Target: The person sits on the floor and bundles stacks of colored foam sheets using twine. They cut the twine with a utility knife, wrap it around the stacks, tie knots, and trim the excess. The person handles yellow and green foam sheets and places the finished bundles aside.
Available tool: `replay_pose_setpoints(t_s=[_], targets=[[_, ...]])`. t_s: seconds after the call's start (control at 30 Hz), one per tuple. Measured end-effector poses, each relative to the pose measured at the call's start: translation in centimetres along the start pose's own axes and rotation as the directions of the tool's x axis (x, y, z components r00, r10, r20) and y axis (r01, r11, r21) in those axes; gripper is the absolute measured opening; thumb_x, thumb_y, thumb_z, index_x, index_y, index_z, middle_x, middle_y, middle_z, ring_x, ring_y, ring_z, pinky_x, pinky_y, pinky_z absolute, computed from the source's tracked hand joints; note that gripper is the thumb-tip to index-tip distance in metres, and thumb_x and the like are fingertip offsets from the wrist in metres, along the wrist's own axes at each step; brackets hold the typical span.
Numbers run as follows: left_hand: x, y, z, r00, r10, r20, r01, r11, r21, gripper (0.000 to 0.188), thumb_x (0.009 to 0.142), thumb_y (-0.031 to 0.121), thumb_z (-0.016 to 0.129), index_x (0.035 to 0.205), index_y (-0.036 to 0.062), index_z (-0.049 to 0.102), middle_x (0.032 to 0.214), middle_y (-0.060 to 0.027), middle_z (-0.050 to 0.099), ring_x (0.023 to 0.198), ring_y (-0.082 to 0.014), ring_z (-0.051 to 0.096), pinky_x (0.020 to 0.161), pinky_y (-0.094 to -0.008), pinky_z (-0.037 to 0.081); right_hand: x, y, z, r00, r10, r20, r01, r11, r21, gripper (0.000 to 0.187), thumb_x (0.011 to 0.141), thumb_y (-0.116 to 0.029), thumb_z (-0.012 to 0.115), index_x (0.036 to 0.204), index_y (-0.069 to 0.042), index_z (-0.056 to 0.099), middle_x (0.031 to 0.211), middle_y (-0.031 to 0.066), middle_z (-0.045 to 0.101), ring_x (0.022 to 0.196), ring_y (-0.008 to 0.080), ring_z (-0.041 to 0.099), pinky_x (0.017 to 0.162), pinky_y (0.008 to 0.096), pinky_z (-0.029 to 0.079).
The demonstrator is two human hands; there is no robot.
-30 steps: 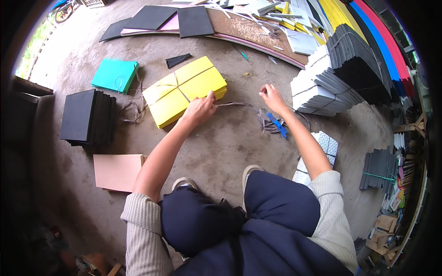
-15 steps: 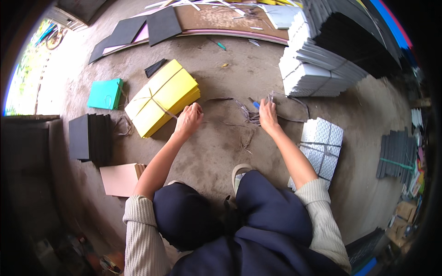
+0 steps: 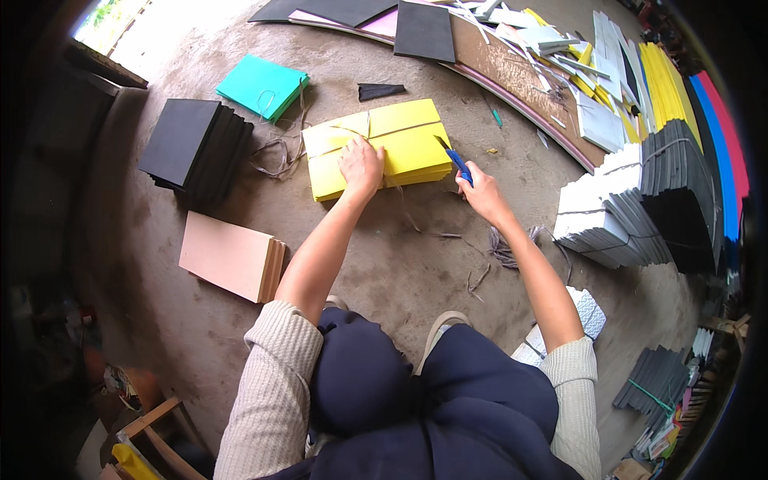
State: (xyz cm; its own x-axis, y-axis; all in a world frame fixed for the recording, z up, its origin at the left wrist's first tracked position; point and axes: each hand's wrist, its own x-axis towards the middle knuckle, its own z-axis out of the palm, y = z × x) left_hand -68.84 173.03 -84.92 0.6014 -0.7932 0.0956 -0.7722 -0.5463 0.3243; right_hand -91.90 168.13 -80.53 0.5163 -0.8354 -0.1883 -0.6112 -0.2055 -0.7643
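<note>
A bundle of yellow sheets [image 3: 416, 136] lies on the floor ahead of me, with grey-brown twine [image 3: 406, 126] running lengthwise and crosswise round it. My left hand [image 3: 362, 166] rests on its top where the strands cross, fingers bent and closed at the twine; the fingertips are partly hidden. In my right hand [image 3: 480, 192] is a blue utility knife [image 3: 459, 166], its dark blade pointing up and left over the bundle's right end. A loose heap of twine [image 3: 504, 250] lies on the floor beneath my right forearm.
Left of the bundle are green sheets [image 3: 260, 84], a black stack [image 3: 188, 148] and a pinkish-tan stack [image 3: 228, 252]. White bundles [image 3: 596, 208] and black sheets [image 3: 680, 192] stand at right. A tied white textured bundle [image 3: 588, 312] lies near my right forearm. Scraps cover a brown board [image 3: 512, 76] behind.
The view has swung left. My left hand has moved onto the top of the yellow bundle. My right hand has lifted the knife from beside the loose twine to the bundle's right end.
</note>
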Motion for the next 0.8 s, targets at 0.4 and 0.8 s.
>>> replay_pose_setpoints(t_s=[0.4,0.8], targets=[[5.4,-6.4,-3.6,0.833,0.542,-0.107,-0.55,0.832,-0.068,0.025,0.072,0.016,0.063,0.09,0.0021,0.052,0.097,-0.0135,0.052,0.094,-0.0297,0.052,0.078,-0.0366,0.043,5.0,-5.3,7.3,0.996,0.038,0.08,-0.049,0.99,0.135,0.015,0.084,-0.017,0.05,0.089,-0.003,0.048,0.064,0.0077,0.058,0.056,0.0158,0.058,0.053,0.0283,0.047],[4.9,-7.9,-2.5,0.931,0.357,0.08,-0.305,0.878,-0.37,0.012,0.082,0.007,0.046,0.089,-0.002,0.043,0.077,-0.0237,0.058,0.071,-0.0369,0.059,0.06,-0.0451,0.045,4.5,-7.3,11.9,0.985,0.13,0.117,-0.145,0.98,0.132,0.03,0.091,-0.031,0.043,0.088,-0.001,0.045,0.059,0.0073,0.055,0.05,0.0158,0.057,0.049,0.0282,0.047]])
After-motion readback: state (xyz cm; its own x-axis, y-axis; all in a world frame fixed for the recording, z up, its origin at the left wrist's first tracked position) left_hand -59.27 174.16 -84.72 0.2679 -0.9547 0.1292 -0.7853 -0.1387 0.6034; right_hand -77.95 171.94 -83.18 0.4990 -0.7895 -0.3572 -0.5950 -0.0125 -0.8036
